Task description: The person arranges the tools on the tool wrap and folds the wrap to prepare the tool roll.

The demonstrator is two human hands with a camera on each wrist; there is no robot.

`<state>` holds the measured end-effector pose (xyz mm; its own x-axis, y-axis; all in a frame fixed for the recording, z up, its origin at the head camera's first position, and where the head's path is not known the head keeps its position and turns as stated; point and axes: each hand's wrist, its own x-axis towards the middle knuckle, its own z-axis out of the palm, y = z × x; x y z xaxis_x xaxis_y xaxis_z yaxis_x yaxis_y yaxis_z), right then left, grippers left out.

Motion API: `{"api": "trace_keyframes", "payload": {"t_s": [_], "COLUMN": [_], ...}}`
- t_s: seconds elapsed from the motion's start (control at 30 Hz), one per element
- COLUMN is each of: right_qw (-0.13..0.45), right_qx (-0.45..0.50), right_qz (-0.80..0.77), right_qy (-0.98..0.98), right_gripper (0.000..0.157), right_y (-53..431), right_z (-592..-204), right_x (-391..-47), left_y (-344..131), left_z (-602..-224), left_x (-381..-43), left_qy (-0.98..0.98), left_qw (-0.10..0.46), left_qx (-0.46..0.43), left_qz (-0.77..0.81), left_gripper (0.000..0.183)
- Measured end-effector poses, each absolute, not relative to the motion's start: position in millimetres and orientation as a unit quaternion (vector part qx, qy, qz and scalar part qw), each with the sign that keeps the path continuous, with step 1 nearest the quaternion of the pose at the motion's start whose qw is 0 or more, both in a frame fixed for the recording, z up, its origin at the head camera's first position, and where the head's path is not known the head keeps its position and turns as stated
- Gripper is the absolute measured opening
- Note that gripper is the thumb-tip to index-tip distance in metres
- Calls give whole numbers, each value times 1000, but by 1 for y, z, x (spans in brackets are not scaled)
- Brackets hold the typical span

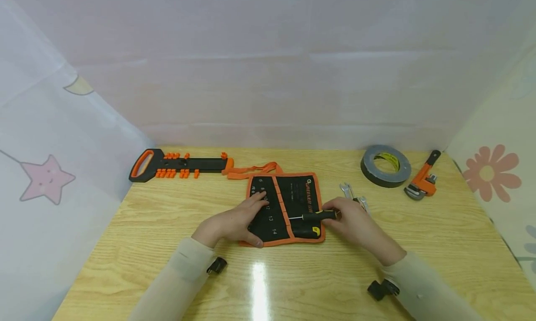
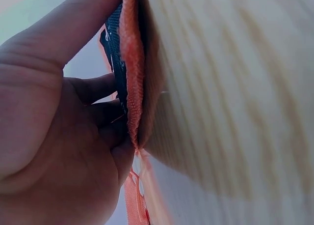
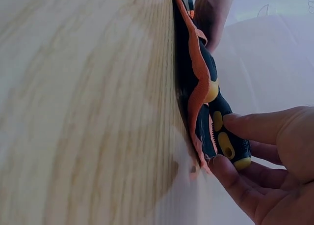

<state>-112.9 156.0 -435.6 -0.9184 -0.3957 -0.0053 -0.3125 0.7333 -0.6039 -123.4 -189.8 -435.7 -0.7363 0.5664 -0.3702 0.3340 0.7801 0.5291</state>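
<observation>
A black tool pouch (image 1: 298,190) with orange trim lies unrolled on the table, its pockets marked with numbers. My left hand (image 1: 237,222) rests on its left part with fingers spread, the thumb at the near edge. With thumb and fingers, my right hand (image 1: 353,222) holds a screwdriver (image 1: 313,216) by its black and yellow handle, above the pouch's right part. The shaft points left, its tip at the orange pocket edge; whether it is inside a pocket I cannot tell. Another black handle with a yellow end (image 1: 316,231) lies in the pouch nearby.
Several wrenches (image 1: 345,189) lie beyond my right hand, partly hidden by it. Farther right are a roll of grey tape (image 1: 367,168) and an orange pipe wrench (image 1: 426,185). A black rack with orange clips (image 1: 205,164) lies back left, near the pouch's orange strap (image 1: 255,169).
</observation>
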Motion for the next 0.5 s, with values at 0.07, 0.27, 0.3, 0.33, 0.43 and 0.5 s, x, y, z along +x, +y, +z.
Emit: {"api": "trace_keyframes", "payload": {"t_s": [0.07, 0.27, 0.3, 0.33, 0.43, 0.5], "right_qw": [69, 65, 62, 61, 58, 58], "right_qx": [-195, -214, -218, -221, -225, -226], "right_qz": [-310, -311, -310, -310, -314, -315], "right_qy": [928, 924, 923, 923, 921, 920], "right_gripper": [24, 22, 23, 23, 22, 22], "right_y": [153, 142, 140, 138, 134, 132], "right_z": [-437, -441, -442, -443, -444, -444], "right_x": [-114, -117, -117, -117, -117, -117], "left_y": [-190, -191, -191, -191, -190, -190], "left_z": [-436, -437, -437, -436, -436, -436], "left_x": [-123, -123, -123, -123, -123, -123], "left_qy": [905, 905, 905, 905, 905, 905], "left_qw": [264, 267, 267, 267, 268, 266], "left_qx": [249, 250, 250, 250, 250, 251], "left_qz": [220, 218, 217, 218, 216, 218], "left_gripper": [116, 116, 116, 116, 116, 116]}}
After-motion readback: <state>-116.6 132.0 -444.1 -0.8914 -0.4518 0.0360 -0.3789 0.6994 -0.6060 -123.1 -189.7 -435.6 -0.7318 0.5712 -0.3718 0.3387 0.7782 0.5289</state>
